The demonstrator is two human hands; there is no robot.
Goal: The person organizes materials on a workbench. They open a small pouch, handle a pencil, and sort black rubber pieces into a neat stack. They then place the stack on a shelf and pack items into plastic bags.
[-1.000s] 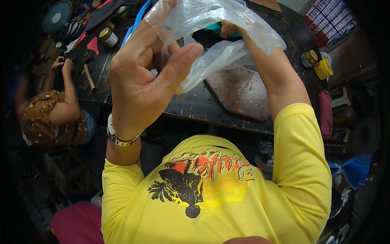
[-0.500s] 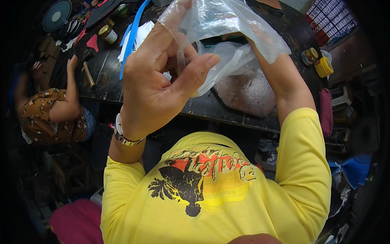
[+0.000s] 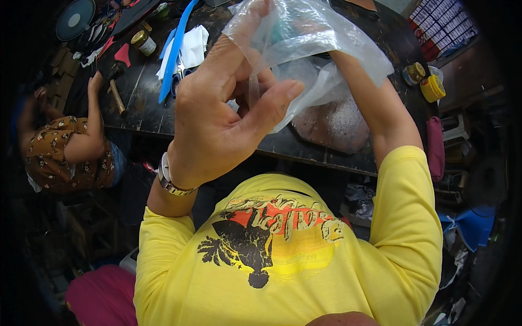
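A clear plastic bag (image 3: 348, 43) is raised in front of me above the dark table, its mouth spread wide. My left hand (image 3: 223, 103), a watch at its wrist, grips the bag's left side, with the index finger behind the film and the thumb stretched out in front. My right forearm (image 3: 378, 100) reaches up to the bag's right side. The crinkled film covers my right hand, so its fingers are hidden. Below the bag a brownish slab (image 3: 331, 130) with angled edges lies near the table's front edge.
On the dark table (image 3: 147, 108) lie a blue strip (image 3: 175, 60), white sheets (image 3: 194, 46), scissors (image 3: 176, 81), a hammer (image 3: 117, 98) and a jar (image 3: 143, 43). A yellow tub (image 3: 433, 88) and another jar (image 3: 414, 74) stand right. A co-worker (image 3: 73, 138) sits at left.
My left hand and the bag have shifted slightly right. More of the white sheets and the scissors now show at left. The co-worker's arm has moved a little.
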